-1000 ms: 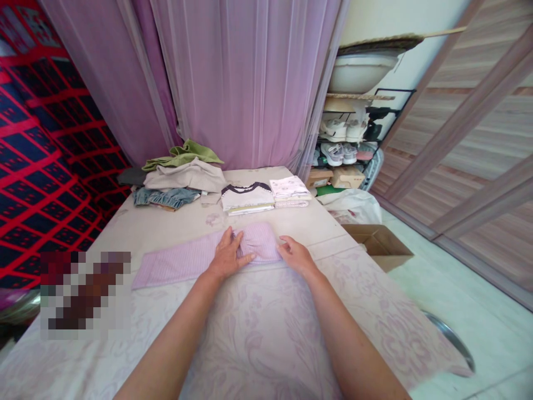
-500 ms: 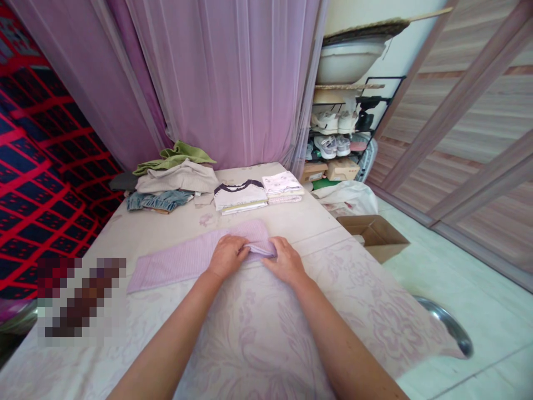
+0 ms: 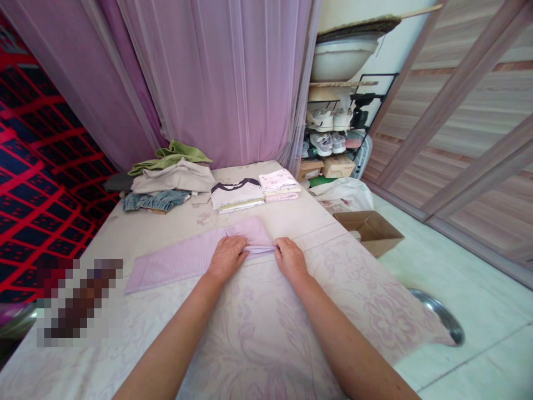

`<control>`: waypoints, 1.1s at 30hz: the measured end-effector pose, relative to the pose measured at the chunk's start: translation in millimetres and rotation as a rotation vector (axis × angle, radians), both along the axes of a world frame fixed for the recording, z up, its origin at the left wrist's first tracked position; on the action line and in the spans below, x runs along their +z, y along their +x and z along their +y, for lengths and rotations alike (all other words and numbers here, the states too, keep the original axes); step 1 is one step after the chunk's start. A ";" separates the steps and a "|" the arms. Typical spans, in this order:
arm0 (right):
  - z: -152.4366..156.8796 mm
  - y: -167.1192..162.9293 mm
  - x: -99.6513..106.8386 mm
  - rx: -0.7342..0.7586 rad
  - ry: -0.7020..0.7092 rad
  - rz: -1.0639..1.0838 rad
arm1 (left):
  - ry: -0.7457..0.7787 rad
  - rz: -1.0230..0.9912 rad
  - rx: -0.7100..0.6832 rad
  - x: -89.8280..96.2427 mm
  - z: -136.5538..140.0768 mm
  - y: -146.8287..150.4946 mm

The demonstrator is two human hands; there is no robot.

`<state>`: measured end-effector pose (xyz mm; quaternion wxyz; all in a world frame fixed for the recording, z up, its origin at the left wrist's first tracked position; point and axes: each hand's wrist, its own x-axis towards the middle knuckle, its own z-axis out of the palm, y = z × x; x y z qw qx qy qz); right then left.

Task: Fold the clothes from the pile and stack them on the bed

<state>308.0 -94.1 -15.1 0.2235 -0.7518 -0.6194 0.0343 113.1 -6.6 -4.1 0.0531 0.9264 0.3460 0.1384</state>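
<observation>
From where I'm standing, left hand [image 3: 227,258] grips the lilac cloth [image 3: 175,258] by its near edge, right hand [image 3: 290,259] pinches its corner, folded shirt [image 3: 237,195] just beyond.

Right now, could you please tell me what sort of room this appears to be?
This is probably a bedroom in a home, as folded clothes lie on a broad flower-patterned sheet with a long purple curtain hanging behind them.
</observation>
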 end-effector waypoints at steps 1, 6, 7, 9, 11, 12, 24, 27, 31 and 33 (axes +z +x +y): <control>-0.5 1.9 -1.6 0.011 0.011 0.003 | -0.003 0.002 -0.004 -1.1 -0.2 -2.0; 0.3 7.4 -9.2 0.050 0.049 0.043 | 0.016 0.004 -0.085 -2.3 -2.8 -15.1; 0.6 8.2 -10.4 0.059 0.057 0.056 | 0.024 0.004 -0.097 -2.8 -3.8 -17.8; 0.8 10.0 -12.3 0.080 0.070 0.081 | 0.029 0.005 -0.105 -4.3 -5.7 -21.9; 1.0 11.7 -13.5 0.095 0.077 0.104 | 0.022 0.010 -0.100 -5.8 -6.8 -23.7; 1.2 12.5 -13.9 0.096 0.079 0.118 | 0.020 0.014 -0.096 -6.0 -6.9 -23.6; 2.8 12.5 -12.5 0.036 0.063 0.198 | 0.118 -0.040 -0.126 -3.0 -10.0 -20.4; 2.5 11.5 -11.5 0.026 0.054 0.179 | 0.095 -0.037 -0.121 -4.4 -10.6 -19.9; 0.9 12.7 -11.4 0.045 0.062 0.200 | 0.076 -0.024 -0.135 2.8 -11.6 -17.7; 0.2 13.3 -10.7 0.048 0.080 0.230 | 0.070 -0.024 -0.133 8.0 -13.8 -16.3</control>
